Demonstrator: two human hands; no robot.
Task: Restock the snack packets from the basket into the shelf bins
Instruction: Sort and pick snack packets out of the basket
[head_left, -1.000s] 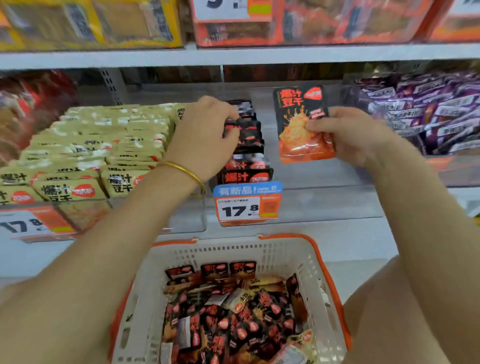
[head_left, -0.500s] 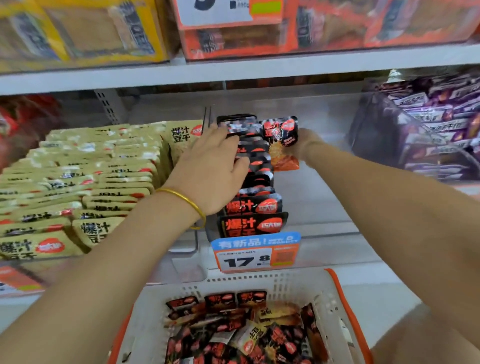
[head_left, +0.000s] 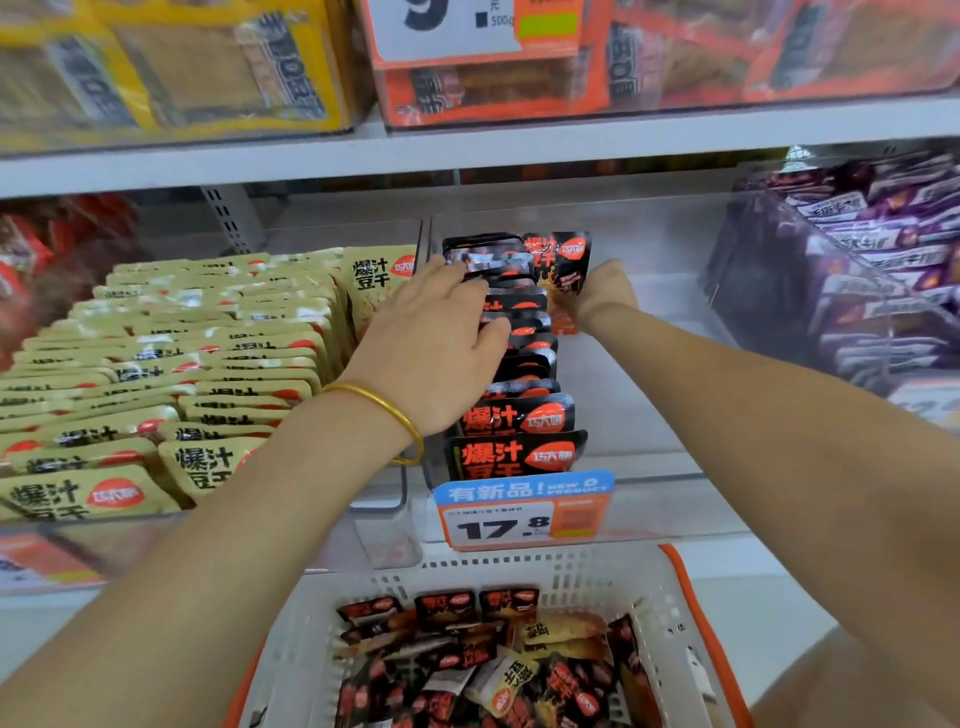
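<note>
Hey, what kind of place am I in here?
Probably a shop's snack aisle: a price tag reading 17.8 hangs out front, rows of identical snack packets fill the shelf bins, and a basket holds more stock.

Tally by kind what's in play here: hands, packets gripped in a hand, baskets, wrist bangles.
Bare hands: 2 (left hand, right hand)
Black-and-red foil snack packet, gripped by the right hand: 1
White plastic basket with orange rim: 1
Gold wrist bangle: 1
Total: 5

Both arms outstretched; left hand (head_left: 441, 332) palm-down (fingers loosely straight), right hand (head_left: 605, 291) curled.
</note>
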